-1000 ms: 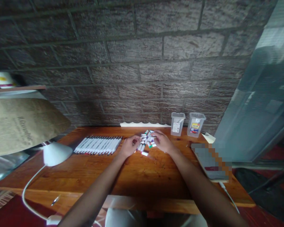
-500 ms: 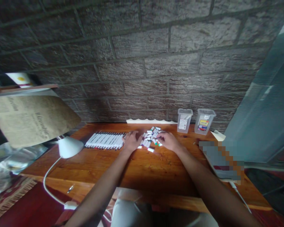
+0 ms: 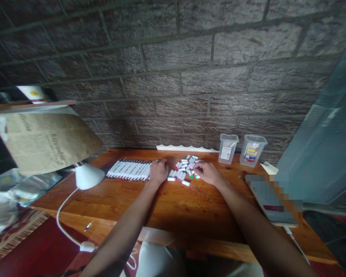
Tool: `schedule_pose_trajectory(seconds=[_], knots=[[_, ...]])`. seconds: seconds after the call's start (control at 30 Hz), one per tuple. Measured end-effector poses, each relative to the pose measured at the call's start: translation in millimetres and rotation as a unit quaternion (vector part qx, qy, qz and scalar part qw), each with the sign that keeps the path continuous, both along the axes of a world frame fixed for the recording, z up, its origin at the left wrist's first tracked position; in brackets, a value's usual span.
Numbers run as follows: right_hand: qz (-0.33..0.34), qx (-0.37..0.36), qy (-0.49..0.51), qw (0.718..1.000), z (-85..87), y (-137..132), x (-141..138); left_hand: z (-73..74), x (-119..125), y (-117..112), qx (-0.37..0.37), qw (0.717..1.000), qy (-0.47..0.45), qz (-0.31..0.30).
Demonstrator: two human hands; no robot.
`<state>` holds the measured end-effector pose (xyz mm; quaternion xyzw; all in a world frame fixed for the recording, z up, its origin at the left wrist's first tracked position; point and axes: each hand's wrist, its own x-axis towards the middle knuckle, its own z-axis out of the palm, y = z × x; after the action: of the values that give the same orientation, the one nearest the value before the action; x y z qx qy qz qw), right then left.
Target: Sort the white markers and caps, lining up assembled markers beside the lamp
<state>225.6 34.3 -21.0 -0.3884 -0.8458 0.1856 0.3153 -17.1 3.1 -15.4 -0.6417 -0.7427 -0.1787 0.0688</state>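
A row of white markers (image 3: 129, 170) lies side by side on the wooden table (image 3: 173, 207), left of my hands. At the row's right end is my left hand (image 3: 159, 170), its fingers curled down against the last markers; whatever is under them is hidden. To its right, small white marker caps (image 3: 185, 167) with coloured ends are heaped loosely. My right hand (image 3: 208, 172) rests at the right side of this heap, thumb and fingers bent together in a pinch; I cannot make out what is between the fingertips.
Two clear plastic containers (image 3: 228, 149) with labels stand at the back right. A lamp (image 3: 89, 177) with a newsprint shade is at the left. On the right lies a blurred-out flat device (image 3: 265, 200) with a cable. Behind the table rises a stone-block wall (image 3: 190, 84).
My left hand has drawn away from the caps onto the end of the marker row, and its fingers have curled. My right hand stays at the heap. The view has shifted slightly.
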Motion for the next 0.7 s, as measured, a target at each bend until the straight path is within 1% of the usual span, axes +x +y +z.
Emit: schedule_pose_trajectory(seconds=[0.13, 0.3, 0.53, 0.7], knots=[[0.002, 0.004, 0.0, 1.0, -0.7, 0.4, -0.1, -2.0, -9.3, 1.3, -0.039, 0.998, 0.035, 0.023], [0.004, -0.005, 0.0, 1.0, 0.8, -0.7, 0.2, -2.2, -9.6, 1.4, -0.046, 0.996, 0.066, 0.035], [0.004, -0.002, 0.002, 1.0, 1.8, -1.2, 0.0, 6.2, -3.8, -5.6, -0.039, 0.993, 0.081, 0.078], [-0.011, 0.014, -0.001, 1.0, 1.6, -0.5, -0.3, 5.8, -3.6, -8.2, -0.075, 0.992, 0.054, 0.084]])
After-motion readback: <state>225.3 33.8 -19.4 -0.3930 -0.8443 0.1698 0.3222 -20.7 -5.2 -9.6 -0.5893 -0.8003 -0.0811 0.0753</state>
